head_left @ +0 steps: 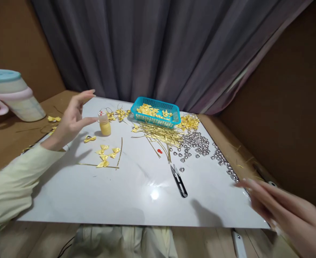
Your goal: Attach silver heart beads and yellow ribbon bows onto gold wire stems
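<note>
Yellow bottle (104,124) with a white cap stands upright on the white board (120,200), left of the frame's middle and a little above it. At the far upper left, a pale jug (10,94) with a teal lid and pink handle sits on the brown table, off the board. Next comes the left hand (71,121) in a pale green sleeve, raised over the board's left edge, its fingers apart and curved, clasping nothing; the thumb tip lies just beside the bottle, and whether it touches cannot be told. Below and right of the bottle, a few yellow bows (103,156) lie loose on the board. Further right, toward the top centre, a teal basket (174,116) holds more bows, with a sheaf of gold wires (160,135) in front of it. Right of these lies a scatter of silver beads (197,142), and below them black snips (179,182) lie flat near the board's middle. At the lower right corner the right hand (284,209) is blurred, fingers stretched out nearly together over the board's edge, gripping nothing that shows
</note>
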Demonstrator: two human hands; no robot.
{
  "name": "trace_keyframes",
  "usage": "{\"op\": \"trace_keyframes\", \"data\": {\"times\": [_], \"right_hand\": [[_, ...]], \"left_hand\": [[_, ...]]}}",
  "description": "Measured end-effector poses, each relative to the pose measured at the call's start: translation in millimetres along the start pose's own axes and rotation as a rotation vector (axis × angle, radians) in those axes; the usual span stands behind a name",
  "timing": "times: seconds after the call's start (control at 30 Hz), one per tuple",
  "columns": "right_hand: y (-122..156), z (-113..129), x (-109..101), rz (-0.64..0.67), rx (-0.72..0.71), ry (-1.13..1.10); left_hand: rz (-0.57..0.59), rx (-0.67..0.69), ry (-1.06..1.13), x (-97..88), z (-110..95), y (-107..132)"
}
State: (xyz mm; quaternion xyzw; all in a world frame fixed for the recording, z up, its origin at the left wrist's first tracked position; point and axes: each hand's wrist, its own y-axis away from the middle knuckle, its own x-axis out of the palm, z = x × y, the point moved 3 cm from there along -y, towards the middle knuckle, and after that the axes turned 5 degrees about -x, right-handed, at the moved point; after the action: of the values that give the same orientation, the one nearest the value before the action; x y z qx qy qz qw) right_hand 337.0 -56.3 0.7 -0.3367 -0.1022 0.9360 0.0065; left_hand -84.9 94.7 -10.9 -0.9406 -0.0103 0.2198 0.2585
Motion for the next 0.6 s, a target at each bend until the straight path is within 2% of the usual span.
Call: {"op": "trace_keyframes", "data": {"times": [0.03,0.07,0.13,0.17,0.2,0.27,0.3,0.37,0.47,0.6], "right_hand": [[-8.3,17.5,14.1,0.137,-0.019,0.108],[-19.4,36.2,33.2,0.314,-0.093,0.2],[-45.1,69.0,77.0,0.622,-0.276,0.364],[-56.8,80.5,99.4,0.784,-0.345,0.4],[-67.3,88.7,119.1,0.908,-0.393,0.41],[-82.1,95.2,148.0,1.085,-0.425,0.361],[-86.0,94.6,156.5,1.148,-0.42,0.302],[-88.8,89.0,162.7,1.218,-0.376,0.147],[-87.4,76.5,155.8,1.216,-0.259,-0.011],[-85.9,64.3,143.6,1.201,-0.099,-0.096]], "left_hand": [[0.036,0.145,0.0,4.7,-22.6,6.3],[0.144,0.233,-0.038,14.2,-43.8,13.9],[0.478,0.361,-0.113,42.0,-79.9,31.7],[0.654,0.384,-0.103,56.7,-92.2,40.2],[0.79,0.358,-0.088,69.8,-99.7,46.4],[0.981,0.181,-0.059,89.8,-100.4,52.4],[1.037,0.084,-0.057,96.0,-96.1,53.1],[1.07,-0.033,-0.094,101.6,-84.1,52.0],[1.068,-0.025,-0.141,102.4,-69.4,50.7],[1.029,0.014,-0.048,101.7,-62.4,49.9]]}}
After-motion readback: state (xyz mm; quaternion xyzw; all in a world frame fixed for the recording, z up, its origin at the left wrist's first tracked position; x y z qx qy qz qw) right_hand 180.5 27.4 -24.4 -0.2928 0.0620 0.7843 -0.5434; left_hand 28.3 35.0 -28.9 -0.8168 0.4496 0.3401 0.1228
